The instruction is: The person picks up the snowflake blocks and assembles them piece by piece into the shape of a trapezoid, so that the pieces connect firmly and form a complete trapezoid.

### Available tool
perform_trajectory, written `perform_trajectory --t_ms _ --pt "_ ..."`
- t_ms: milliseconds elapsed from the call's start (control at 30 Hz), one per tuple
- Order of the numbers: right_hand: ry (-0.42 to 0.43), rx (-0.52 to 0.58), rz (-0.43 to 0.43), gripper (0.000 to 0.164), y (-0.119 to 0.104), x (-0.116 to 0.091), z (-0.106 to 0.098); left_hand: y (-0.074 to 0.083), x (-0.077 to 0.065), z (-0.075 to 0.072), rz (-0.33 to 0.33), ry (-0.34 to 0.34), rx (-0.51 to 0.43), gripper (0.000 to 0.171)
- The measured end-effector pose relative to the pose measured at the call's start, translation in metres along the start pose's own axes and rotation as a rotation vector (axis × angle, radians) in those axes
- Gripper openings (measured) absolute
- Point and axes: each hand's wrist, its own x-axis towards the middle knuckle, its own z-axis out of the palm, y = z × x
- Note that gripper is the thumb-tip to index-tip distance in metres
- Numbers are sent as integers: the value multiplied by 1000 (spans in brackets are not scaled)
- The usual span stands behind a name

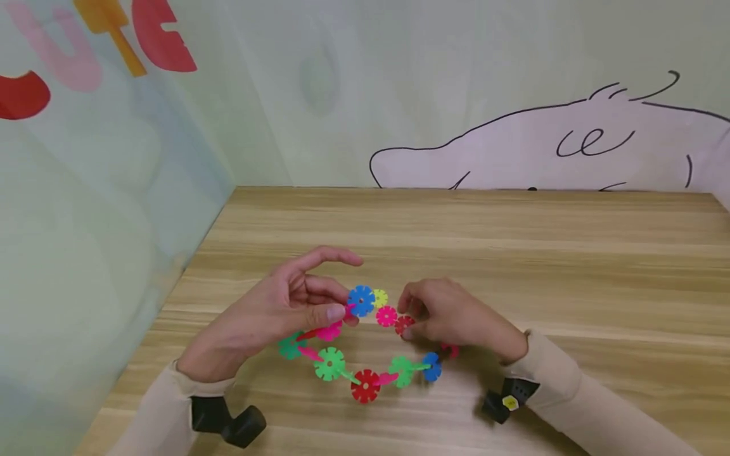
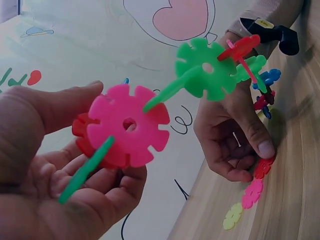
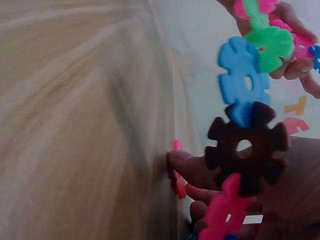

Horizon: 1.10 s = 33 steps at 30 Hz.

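Observation:
A loop-like chain of colourful notched plastic discs hangs between both hands in the head view, with a red disc (image 1: 365,396) at its near side and a green disc (image 1: 323,370) to the left. My left hand (image 1: 279,310) pinches the chain by a pink disc next to a blue disc (image 1: 355,299), its index finger raised. My right hand (image 1: 462,316) pinches a red disc (image 1: 402,323); a pink disc (image 1: 383,320) and a yellow disc (image 1: 383,296) extend from it. A dark disc (image 3: 219,147) hangs by the right hand in the right wrist view.
Beneath the hands lies a wood-grain table (image 1: 570,253). Behind it stands a pale wall (image 1: 319,126) with a line drawing, and colourful letters are at upper left. Black wrist cameras sit at the left cuff (image 1: 182,383) and the right cuff (image 1: 542,358).

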Motion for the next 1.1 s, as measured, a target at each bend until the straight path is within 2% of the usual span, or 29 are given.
perform_trajectory --t_ms 133,333,600,833,933,1100 --pt "29 -15 -14 18 -1 0 3 2 -1 1 -20 19 -3 62" --pt "75 -78 -42 19 -2 1 8 3 -3 1 -39 37 0 63" --pt "54 -104 -36 24 -3 -1 8 1 -2 5 -47 36 2 61" --pt "88 104 -102 11 2 2 -6 -2 1 5 -29 30 14 62" --pt "173 188 -121 9 -3 -2 -17 -2 2 5 -30 32 9 60" --pt "323 336 -212 14 -16 -13 -29 -3 3 5 -29 20 -2 56"
